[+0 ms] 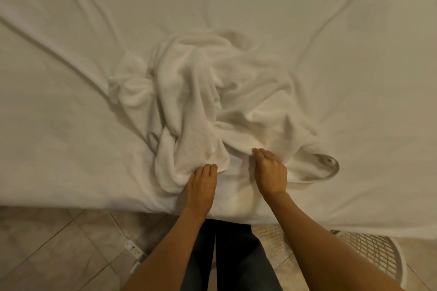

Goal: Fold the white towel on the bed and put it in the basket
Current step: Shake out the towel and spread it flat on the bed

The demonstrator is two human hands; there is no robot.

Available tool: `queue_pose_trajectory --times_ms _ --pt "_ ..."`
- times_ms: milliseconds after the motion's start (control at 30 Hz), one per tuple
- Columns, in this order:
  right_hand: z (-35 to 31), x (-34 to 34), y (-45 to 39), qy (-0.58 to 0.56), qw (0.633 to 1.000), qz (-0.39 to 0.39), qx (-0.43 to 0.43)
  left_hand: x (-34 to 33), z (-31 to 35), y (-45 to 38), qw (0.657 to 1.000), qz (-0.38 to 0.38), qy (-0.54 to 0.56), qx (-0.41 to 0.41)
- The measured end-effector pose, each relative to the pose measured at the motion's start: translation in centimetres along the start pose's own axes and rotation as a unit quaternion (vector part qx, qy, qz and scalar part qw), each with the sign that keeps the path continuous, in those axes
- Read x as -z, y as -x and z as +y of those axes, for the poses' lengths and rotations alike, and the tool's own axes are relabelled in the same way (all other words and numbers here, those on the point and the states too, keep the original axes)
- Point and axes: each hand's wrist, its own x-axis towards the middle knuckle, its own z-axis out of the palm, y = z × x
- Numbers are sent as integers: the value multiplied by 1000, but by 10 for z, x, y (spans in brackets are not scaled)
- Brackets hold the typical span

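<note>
Both hands, left hand [201, 186] and right hand [272, 172], fingers curled, pinch the crumpled white towel's [201, 92] near edge, ready to spread it.

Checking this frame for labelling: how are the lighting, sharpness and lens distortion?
Head view: dim, warm yellowish light; soft overall, with the white towel hard to separate from the bed sheet; wide-angle bending curves the bed edge; no glare; faint shadows under both hands; the basket is cropped at the corner.
</note>
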Motion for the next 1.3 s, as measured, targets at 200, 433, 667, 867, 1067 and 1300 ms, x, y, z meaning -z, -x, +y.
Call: queue_pose_trajectory --times_ms 200,433,667,867,1067,1300 --pt "-1 -4 0 -37 999 21 -24 7 3 7 1000 -5 21 15" --pt "7 2 0 2 998 -11 54 24 2 8 999 -7 4 51" --pt "-2 64 -21 36 998 25 48 88 -3 -6 998 21 2 59" --pt "-3 145 -57 35 999 -16 25 173 -7 -33 989 36 91 110" --pt "1 223 -99 -76 986 -146 -11 244 -16 -71 975 -36 165 147" --pt "16 324 -124 -149 958 -233 -74 344 -25 -97 970 -114 167 135"
